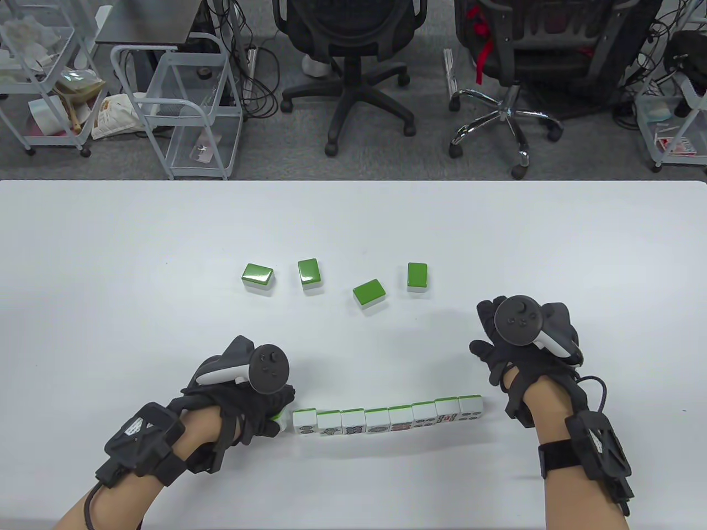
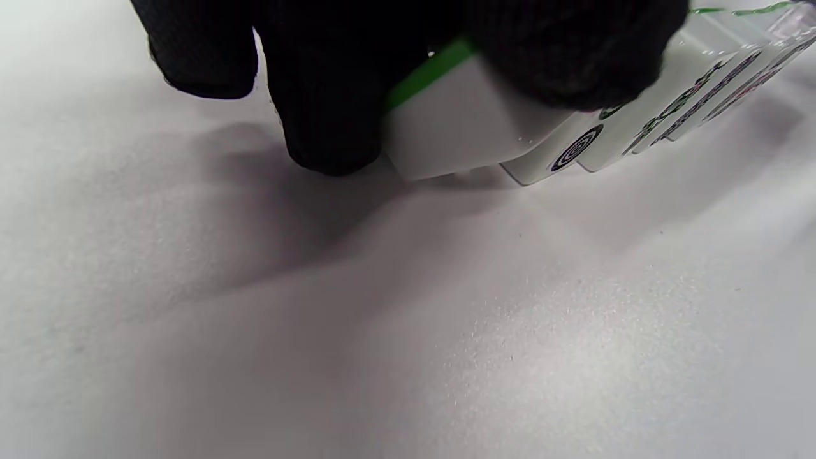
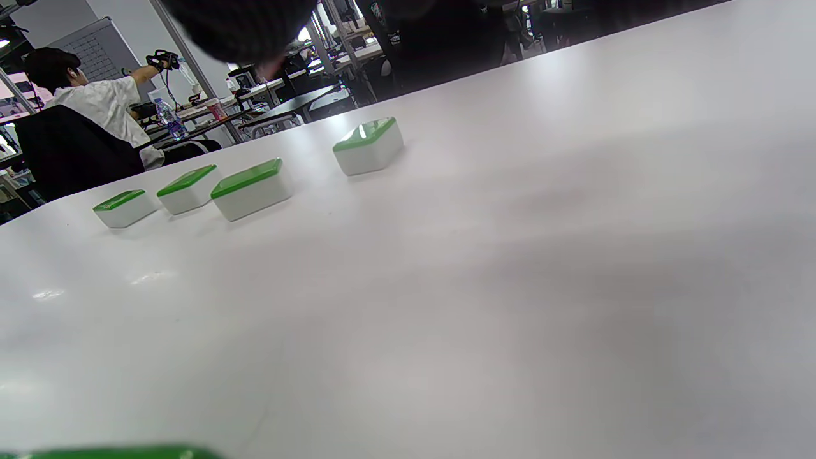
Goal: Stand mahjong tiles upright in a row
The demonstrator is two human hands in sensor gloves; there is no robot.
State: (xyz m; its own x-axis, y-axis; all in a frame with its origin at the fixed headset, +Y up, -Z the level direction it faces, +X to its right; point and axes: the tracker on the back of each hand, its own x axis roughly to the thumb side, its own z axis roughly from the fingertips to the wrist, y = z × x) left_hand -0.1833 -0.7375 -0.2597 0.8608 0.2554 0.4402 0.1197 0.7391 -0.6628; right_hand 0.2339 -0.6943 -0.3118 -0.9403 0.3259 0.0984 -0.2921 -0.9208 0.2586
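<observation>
Between the gloved fingers (image 2: 331,115) of the left hand (image 1: 243,386) sits one mahjong tile (image 2: 459,121), green back up and white body showing, tilted with one lower corner touching the table (image 1: 165,248). Fingers press on its upper and outer sides; the grip is closed around this tile. Immediately to the right of that grip stands the row of upright tiles (image 1: 388,419), eight in number, side against side, printed faces toward the person and green backs away. The held tile lies against the row's left end tile (image 1: 304,420) in the left wrist view. Beyond the row's far right end, the right hand (image 1: 522,345) hovers over the table with fingers spread and slack, holding nothing and apart from the last tile (image 1: 470,407). Ahead of both hands, well apart from the row, four loose tiles (image 1: 369,291) lie flat with green backs up, spaced from one another in a rough line. Past the table's far edge stand two office chairs (image 1: 353,49) and wire carts (image 1: 182,110).
</observation>
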